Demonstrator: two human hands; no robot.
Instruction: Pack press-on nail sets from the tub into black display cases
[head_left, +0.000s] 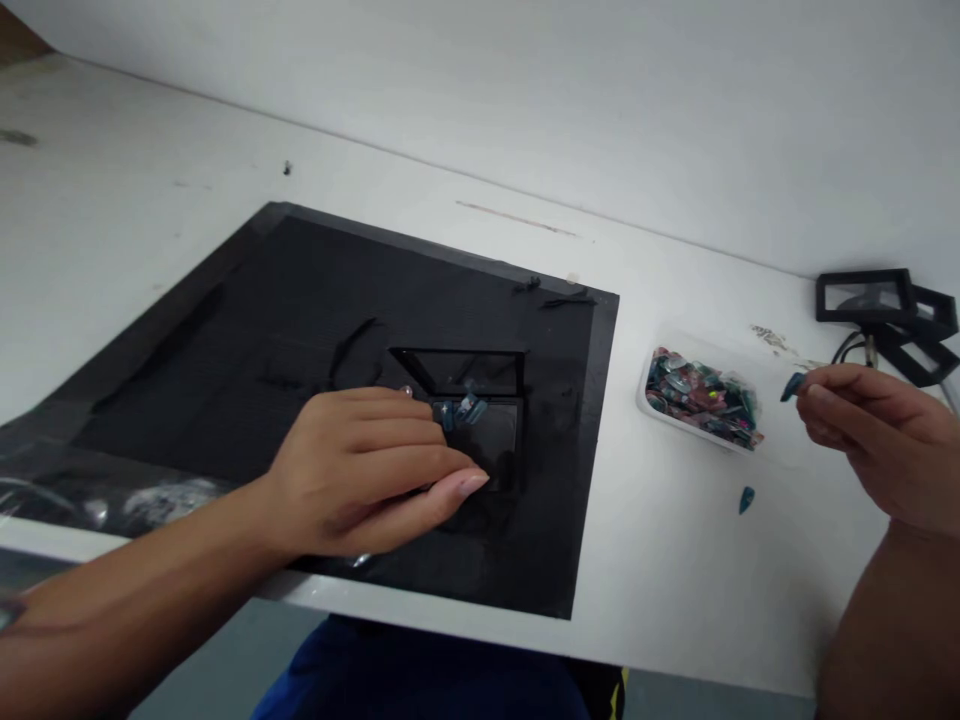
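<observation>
My right hand [885,430] pinches a dark teal press-on nail [792,386] between thumb and fingertips, just right of the white tub. Over the left part of a small black hinged case [491,455] lies my left hand [382,465], its fingers curled together; what they grip, if anything, is hidden. The case stands with its clear-windowed lid [480,370] raised. Inside it, by my left fingers, sit several blue-teal press-on nails [466,408]. Another teal nail [746,499] lies on the white table below the tub.
A white plastic tub [660,415] holds many small colourful packets [705,395]. Several black-framed cases [862,297] are stacked at the far right by the wall. A black mat [300,300] under the open case covers much of the white table [645,590], with clear plastic at its left.
</observation>
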